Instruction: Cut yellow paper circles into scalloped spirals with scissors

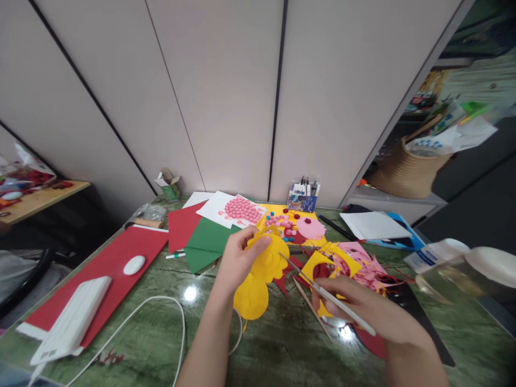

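In the middle of the head view, my left hand pinches a layered yellow paper flower with rounded petals, thumb on its face. My right hand is closed around slim silver-white tweezers. Their fine tip meets or nearly meets the flower's right edge; I cannot tell which. Below the flower is a round yellow paper piece, partly overlapped by it. A pencil-like wooden stick lies on the table beside my right hand. Cut yellow paper and pink scraps lie just behind that hand.
Green paper, red paper and a white card with pink dots lie behind my left hand. A marker box stands by the wall. At left are a white power strip and cable; at right, a clear container.
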Demonstrator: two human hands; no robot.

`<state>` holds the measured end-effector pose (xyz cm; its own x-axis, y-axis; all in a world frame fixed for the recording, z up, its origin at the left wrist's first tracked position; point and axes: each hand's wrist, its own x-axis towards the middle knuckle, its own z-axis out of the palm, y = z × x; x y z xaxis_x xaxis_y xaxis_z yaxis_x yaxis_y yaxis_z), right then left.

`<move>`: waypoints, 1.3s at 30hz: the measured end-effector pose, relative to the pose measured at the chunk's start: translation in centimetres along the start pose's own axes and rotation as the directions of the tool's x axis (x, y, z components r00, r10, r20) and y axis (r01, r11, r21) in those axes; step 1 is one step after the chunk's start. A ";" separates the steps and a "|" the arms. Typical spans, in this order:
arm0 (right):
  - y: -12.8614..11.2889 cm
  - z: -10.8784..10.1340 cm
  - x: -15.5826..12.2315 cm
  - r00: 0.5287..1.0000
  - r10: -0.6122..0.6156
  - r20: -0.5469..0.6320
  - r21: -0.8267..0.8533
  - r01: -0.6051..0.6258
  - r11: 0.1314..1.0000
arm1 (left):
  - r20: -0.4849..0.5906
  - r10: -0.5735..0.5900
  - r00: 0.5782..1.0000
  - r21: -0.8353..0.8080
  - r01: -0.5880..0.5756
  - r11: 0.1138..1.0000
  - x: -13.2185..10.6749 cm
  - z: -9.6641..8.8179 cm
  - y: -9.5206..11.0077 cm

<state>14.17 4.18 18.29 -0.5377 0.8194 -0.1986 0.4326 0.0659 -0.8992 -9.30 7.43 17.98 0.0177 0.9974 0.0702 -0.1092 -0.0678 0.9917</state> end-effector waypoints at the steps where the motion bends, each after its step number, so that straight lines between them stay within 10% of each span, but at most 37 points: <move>1: -0.1 0.1 0.0 1.000 0.001 0.005 0.011 -0.001 1.000 | -0.001 -0.001 1.000 -0.005 0.001 1.000 0.0 0.0 0.0; 23: -0.4 1.3 1.3 0.988 -0.139 0.062 0.177 0.126 0.976 | -0.274 0.014 0.962 -0.450 -0.141 0.882 -0.1 3.4 -0.7; 39: 0.7 1.8 2.2 0.964 -0.268 0.001 0.248 0.259 0.933 | -0.153 0.015 0.988 -0.484 -0.088 0.870 -0.6 4.3 -0.8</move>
<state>11.99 4.96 16.48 -0.6343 0.7715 0.0489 0.0847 0.1323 -0.9876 -4.90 6.75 17.59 -0.1366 0.9883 0.0673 -0.5779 -0.1347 0.8049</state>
